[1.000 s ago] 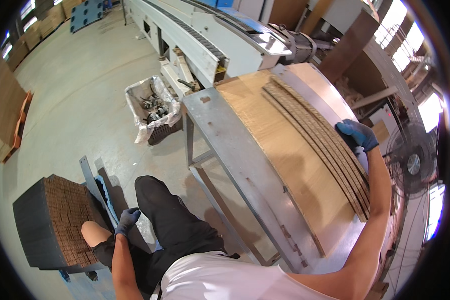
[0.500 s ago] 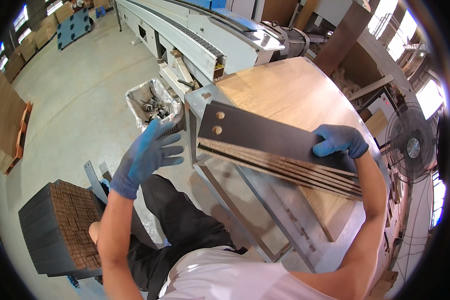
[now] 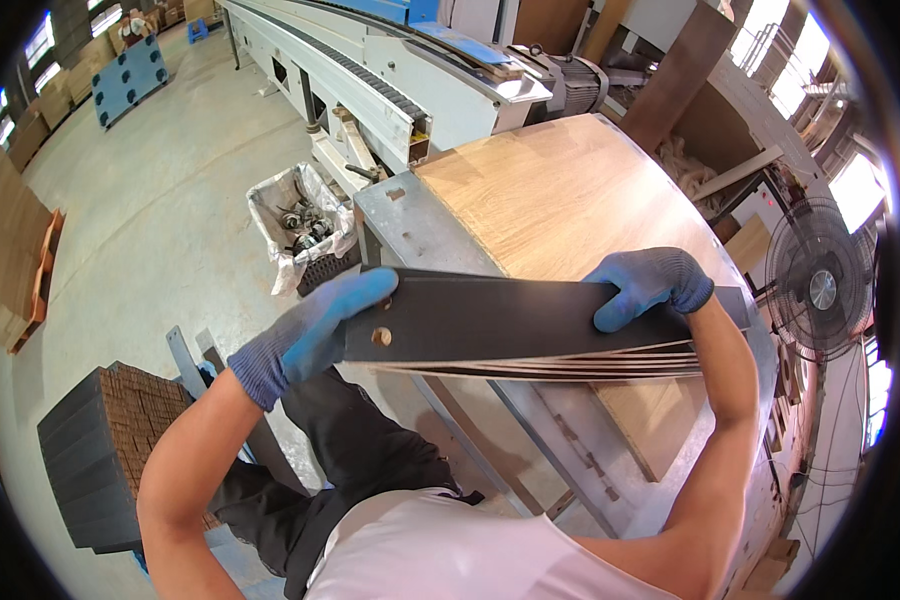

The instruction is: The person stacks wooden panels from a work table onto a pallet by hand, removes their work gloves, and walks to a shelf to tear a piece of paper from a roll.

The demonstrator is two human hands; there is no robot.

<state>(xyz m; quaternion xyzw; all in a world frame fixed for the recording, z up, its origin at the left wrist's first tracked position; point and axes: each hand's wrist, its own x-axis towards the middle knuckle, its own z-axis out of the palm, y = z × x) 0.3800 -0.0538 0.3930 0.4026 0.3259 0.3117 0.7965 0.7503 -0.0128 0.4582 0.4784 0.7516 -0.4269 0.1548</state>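
Note:
I hold a bundle of several long thin boards (image 3: 510, 325), dark on the top face with pale wooden edges and two small round holes near its left end. My left hand (image 3: 310, 335), in a blue glove, grips the bundle's left end. My right hand (image 3: 650, 285), also in a blue glove, clamps over the top edge near the right end. The bundle hangs level in front of my chest, above the near edge of a metal table (image 3: 410, 225) with a large light wooden panel (image 3: 560, 200) lying on it.
A stack of dark-edged boards (image 3: 105, 455) stands on the floor at my lower left. A white bag of metal parts (image 3: 300, 220) sits beside the table leg. A long conveyor machine (image 3: 370, 70) runs behind. A floor fan (image 3: 820, 290) stands at the right.
The bundle has come off the table and swung level in front of me. My left hand rose from near my knee and closed on its left end.

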